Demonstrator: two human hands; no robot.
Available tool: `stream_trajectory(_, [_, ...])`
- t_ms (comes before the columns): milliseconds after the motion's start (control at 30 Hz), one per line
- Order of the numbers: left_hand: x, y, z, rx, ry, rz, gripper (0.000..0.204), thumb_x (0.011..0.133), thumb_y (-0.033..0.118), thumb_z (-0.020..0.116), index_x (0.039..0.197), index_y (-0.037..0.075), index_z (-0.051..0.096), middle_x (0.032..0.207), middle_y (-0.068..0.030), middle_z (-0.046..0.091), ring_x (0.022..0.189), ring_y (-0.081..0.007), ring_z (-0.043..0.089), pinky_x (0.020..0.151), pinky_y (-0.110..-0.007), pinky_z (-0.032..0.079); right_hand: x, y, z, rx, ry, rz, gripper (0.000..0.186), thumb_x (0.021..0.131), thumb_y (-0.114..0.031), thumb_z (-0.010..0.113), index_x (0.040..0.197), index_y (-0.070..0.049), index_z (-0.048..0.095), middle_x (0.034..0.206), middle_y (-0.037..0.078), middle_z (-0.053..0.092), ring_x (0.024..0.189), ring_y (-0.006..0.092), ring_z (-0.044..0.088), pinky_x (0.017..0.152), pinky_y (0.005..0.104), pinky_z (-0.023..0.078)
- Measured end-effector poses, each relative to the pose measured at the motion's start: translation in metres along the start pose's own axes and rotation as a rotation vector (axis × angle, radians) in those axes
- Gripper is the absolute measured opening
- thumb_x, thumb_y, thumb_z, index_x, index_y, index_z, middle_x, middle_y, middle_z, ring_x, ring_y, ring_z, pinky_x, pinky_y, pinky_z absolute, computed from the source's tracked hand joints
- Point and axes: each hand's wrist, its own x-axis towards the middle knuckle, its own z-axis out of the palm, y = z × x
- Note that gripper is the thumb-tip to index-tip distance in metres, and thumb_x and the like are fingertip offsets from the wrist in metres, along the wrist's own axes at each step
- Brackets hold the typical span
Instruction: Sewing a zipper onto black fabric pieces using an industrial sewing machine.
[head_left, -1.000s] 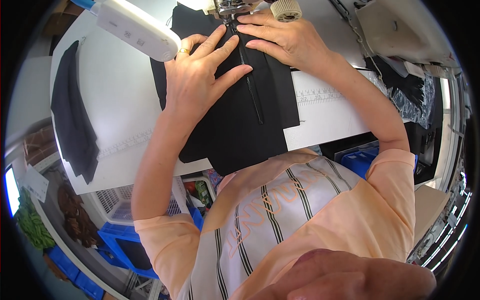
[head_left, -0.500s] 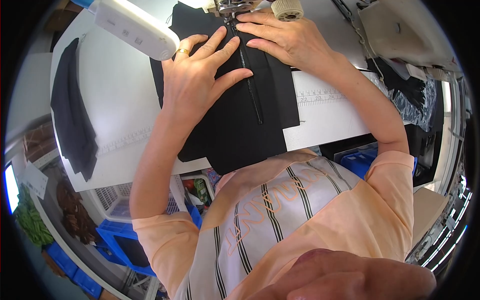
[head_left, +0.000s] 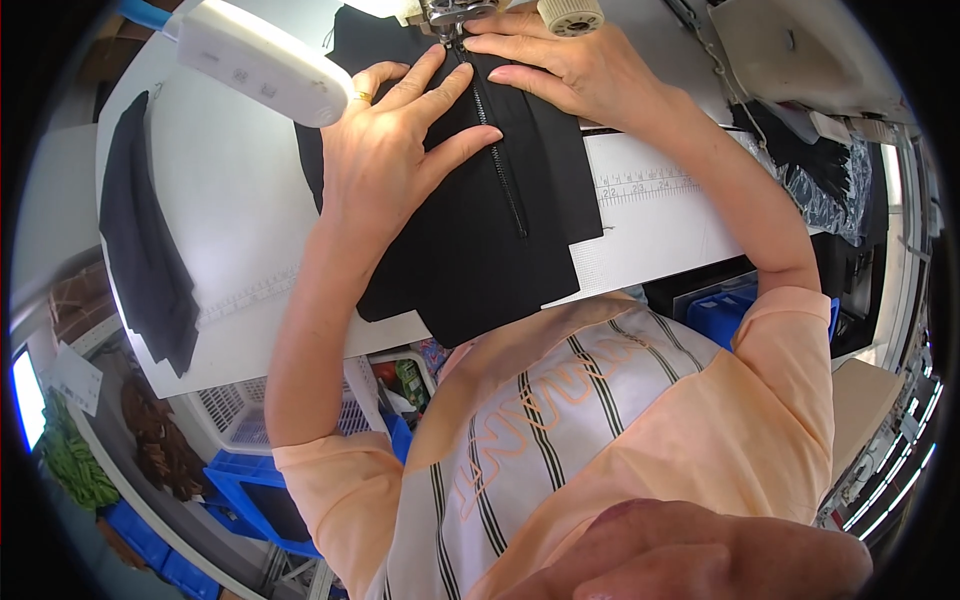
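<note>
A black fabric piece (head_left: pixel 450 260) lies on the white sewing table, its lower end hanging over the front edge by my body. A metal-toothed zipper (head_left: pixel 503 180) runs down its middle to the sewing machine's presser foot (head_left: pixel 452 38). My left hand (head_left: pixel 385 140) rests on the cloth left of the zipper, fingers spread, thumb reaching across the teeth; a ring is on one finger. My right hand (head_left: pixel 565 65) lies on the cloth right of the foot, fingers stretched out, fingertips beside the zipper's far end. The needle itself is too small to make out.
A white lamp (head_left: pixel 265 65) hangs over the table's far left. Another dark fabric piece (head_left: pixel 145 240) lies on the left side. A white dial (head_left: pixel 571 15) sits on the machine. Below the table stand a white basket (head_left: pixel 240 405) and a blue crate (head_left: pixel 250 490).
The cloth has shifted slightly away from me toward the presser foot, both hands moving along with it. My view has also tilted a little.
</note>
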Motion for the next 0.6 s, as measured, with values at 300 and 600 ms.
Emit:
stream_trajectory(300, [-0.0018,0.0006,0.0011,-0.016,-0.030,-0.049,0.048,0.072,0.045,0.077,0.108,0.014,0.073,0.118,-0.0051,0.068,0.104,-0.0288,0.062,0.079,-0.039,0.055,-0.0016,0.0005,0.0039,0.007,0.008,0.018,0.033,0.083,-0.023,0.070,0.112,-0.006,0.068,0.103,0.009,0.068,0.095,0.0255,0.063,0.083,0.0338,0.052])
stream_trajectory(600, [0.0061,-0.0031,0.0031,-0.032,-0.040,-0.069,0.047,0.074,0.044,0.077,0.110,0.014,0.072,0.120,-0.0060,0.067,0.107,-0.0288,0.060,0.083,-0.038,0.054,0.0008,0.0063,0.0035,-0.057,0.003,0.029,0.030,0.089,-0.028,0.065,0.112,-0.008,0.068,0.102,0.006,0.068,0.094,0.0225,0.063,0.080,0.0326,0.052])
